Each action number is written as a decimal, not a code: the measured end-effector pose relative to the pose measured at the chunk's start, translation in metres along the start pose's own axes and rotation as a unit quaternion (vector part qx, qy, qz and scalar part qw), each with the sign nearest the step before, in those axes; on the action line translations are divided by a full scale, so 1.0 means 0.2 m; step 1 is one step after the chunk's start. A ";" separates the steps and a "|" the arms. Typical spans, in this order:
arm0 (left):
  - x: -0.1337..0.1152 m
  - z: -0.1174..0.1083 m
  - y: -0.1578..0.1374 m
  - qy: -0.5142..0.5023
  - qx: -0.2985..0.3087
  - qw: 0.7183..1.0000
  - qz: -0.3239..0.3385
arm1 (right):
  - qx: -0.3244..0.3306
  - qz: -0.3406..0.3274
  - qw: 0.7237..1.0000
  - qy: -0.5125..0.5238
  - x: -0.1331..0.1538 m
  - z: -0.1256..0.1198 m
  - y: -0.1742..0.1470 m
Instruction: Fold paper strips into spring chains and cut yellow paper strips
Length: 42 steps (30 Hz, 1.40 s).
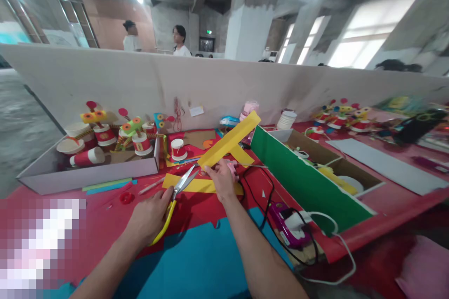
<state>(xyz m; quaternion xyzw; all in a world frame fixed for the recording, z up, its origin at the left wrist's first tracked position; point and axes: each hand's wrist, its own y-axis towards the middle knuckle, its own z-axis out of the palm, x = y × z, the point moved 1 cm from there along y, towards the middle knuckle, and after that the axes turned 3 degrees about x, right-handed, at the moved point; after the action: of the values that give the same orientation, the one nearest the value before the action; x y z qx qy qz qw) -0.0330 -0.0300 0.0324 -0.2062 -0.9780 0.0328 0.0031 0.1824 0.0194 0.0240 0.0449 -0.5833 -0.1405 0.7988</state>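
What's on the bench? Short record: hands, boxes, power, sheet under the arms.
left hand: holds scissors, blades apart
right hand: holds yellow strip
pale box: paper cups, some built into figures
green-sided box: divided inside
power strip: white plug in it
blue sheet: beneath the forearms

Left fingers [167,197] grip while right fingers [212,174] pinch.
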 end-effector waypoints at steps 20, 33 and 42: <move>-0.03 -0.04 -0.01 -0.035 0.017 0.999 0.005 | 0.074 0.028 0.997 0.025 -0.03 0.11 -0.07; -0.03 -0.02 -0.01 -0.039 0.008 0.999 0.012 | 0.068 0.036 0.997 0.024 -0.04 0.12 -0.07; -0.03 -0.03 -0.01 -0.034 0.012 0.999 0.014 | 0.070 0.041 0.996 0.023 -0.05 0.12 -0.07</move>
<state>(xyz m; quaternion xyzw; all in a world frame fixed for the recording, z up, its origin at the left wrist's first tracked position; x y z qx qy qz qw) -0.0288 -0.0341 0.0377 -0.2187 -0.9740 0.0518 -0.0280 0.1546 0.0106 0.0197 0.0805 -0.5745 -0.0656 0.8119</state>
